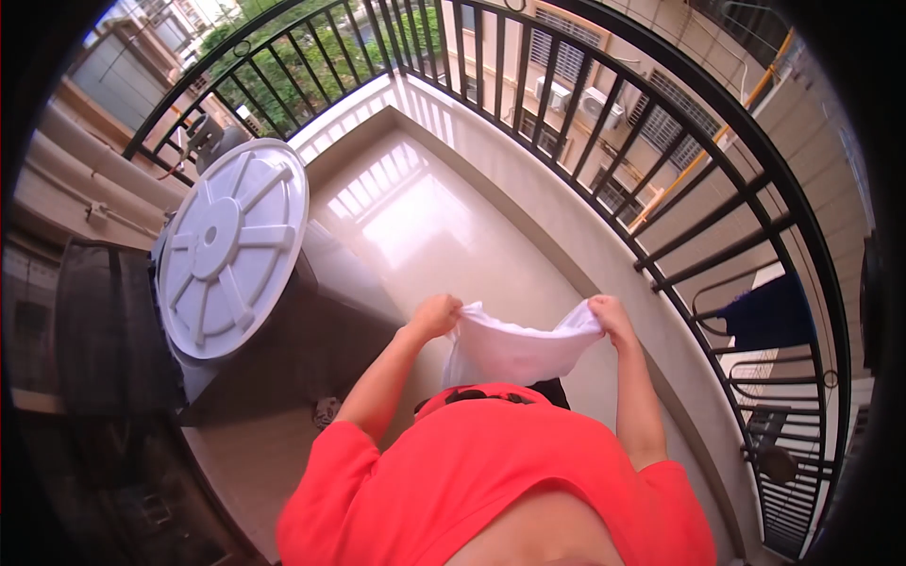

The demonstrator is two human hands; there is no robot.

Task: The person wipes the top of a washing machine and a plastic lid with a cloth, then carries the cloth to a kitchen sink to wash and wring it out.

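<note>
A thin white cloth (520, 354) hangs in front of my waist, its upper edge sagging between my two hands. My left hand (439, 316) pinches one upper corner of it. The other upper corner is gripped in my right hand (613, 320), near the low wall on the right. The cloth's lower part is partly hidden behind my red shirt (495, 453), so I cannot tell what kind of cloth item it is.
On the left, a large round white plastic lid (233, 247) tops a dark bulky object (318, 339). A gas cylinder (209, 138) stands behind it. Black metal railing (623, 78) curves around the tiled balcony floor (425, 233). A dark blue cloth (768, 311) hangs at the right railing.
</note>
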